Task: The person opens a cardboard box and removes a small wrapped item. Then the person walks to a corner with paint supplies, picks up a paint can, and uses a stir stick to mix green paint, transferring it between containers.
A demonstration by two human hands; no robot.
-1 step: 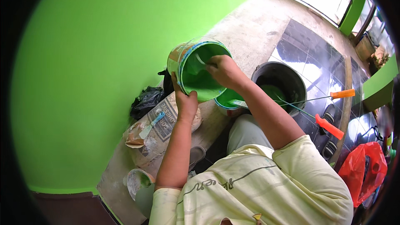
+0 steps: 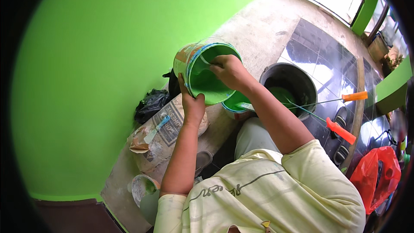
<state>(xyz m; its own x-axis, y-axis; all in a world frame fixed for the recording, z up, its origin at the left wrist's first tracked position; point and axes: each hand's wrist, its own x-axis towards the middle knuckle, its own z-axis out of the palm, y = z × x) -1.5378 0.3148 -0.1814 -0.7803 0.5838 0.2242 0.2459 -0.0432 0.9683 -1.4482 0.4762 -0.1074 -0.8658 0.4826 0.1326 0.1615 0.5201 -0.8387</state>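
Note:
A paint bucket (image 2: 195,67) with green paint coating its inside is tilted, its mouth facing me. My left hand (image 2: 192,103) grips the bucket's lower left side, thumb at the rim. Reaching into the mouth, my right hand (image 2: 227,70) is closed on a thin pale strip-like tool (image 2: 204,59); its exact kind is unclear. Just below the tilted bucket stands a smaller tub of green paint (image 2: 233,105), partly hidden by my right forearm, with a flat paint-smeared blade (image 2: 246,106) across it.
Right of my forearm stands a black bucket (image 2: 271,71) with two long-handled roller frames, one orange grip (image 2: 355,96) and one red grip (image 2: 341,131). A cement-type sack (image 2: 148,157) bears a blue-handled scraper (image 2: 158,128). A green wall (image 2: 95,82) rises at left; a red bag (image 2: 375,177) lies right.
My right hand and the pale tool have shifted slightly left and up inside the bucket. My left hand keeps its grip in nearly the same place.

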